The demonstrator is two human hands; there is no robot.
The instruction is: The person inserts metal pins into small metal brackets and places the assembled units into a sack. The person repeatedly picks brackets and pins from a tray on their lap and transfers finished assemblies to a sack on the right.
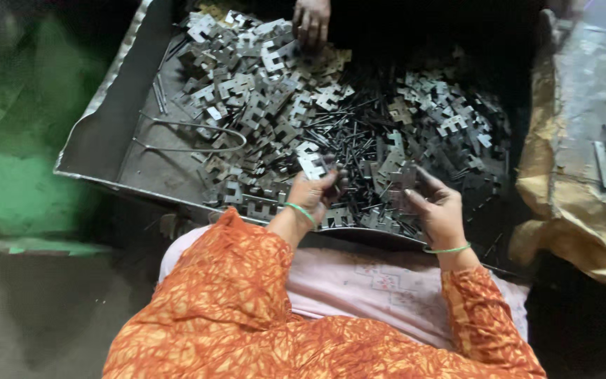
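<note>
- Left hand (pixel 315 195), green bangle at the wrist, is at the near edge of the metal tray (pixel 117 133); its grip is pinched on a notched metal plate (pixel 312 164), held just above the heap.
- Right hand (pixel 438 209), also with a green bangle, is held palm inward just right of the left; its fingers are curled around a second plate (pixel 402 177) and press it from both sides.
- Both held plates are at the near middle of the tray, over the pile of notched plates (pixel 261 77) mixed with thin dark pins (pixel 359 137).
- A bent wire loop (pixel 198 137) lies on the bare left part of the tray.
- Another person's hand (pixel 311 21) rests on the far side of the pile, fingers down.
- Orange patterned sleeves (pixel 233 295) and a pink cloth (pixel 359 288) are near.
- To the right, a yellowish sack (pixel 562 203) under a grey slab (pixel 597 84).
</note>
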